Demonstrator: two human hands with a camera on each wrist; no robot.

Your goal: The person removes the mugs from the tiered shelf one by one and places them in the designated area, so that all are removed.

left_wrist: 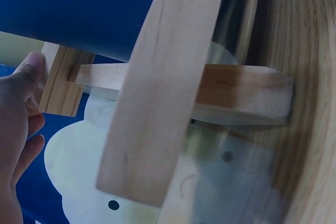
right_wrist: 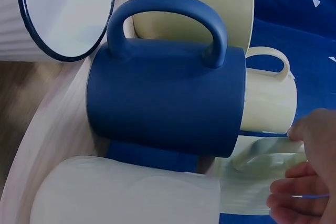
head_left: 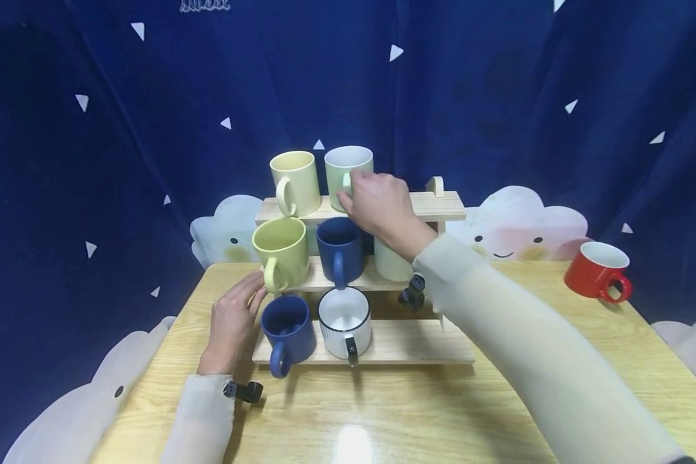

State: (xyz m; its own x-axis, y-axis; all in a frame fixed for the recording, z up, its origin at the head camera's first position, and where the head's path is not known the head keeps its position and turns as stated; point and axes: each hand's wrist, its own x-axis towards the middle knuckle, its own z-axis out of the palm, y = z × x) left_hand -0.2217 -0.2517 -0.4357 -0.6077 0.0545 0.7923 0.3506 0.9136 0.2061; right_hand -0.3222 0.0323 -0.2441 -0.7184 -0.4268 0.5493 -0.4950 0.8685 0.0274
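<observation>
On the top board of the three-tier wooden rack (head_left: 435,206) stands a pale green mug (head_left: 335,171). My right hand (head_left: 378,196) pinches its handle; the right wrist view shows thumb and fingers about the handle (right_wrist: 270,145). A cream mug (head_left: 301,183) stands just left of it. My left hand (head_left: 232,319) grips the left end of the middle board (left_wrist: 60,85), beneath a yellow-green mug (head_left: 287,248). Beside that mug are a dark blue mug (head_left: 342,248) and a whitish mug (head_left: 390,263), the latter partly hidden by my right arm.
The bottom board (head_left: 414,341) holds another blue mug (head_left: 292,332) and a white mug with a black rim (head_left: 345,322), handles facing me. A red mug (head_left: 586,270) lies tilted on the wooden table (head_left: 533,303) at far right. A dark blue curtain (head_left: 470,96) hangs behind.
</observation>
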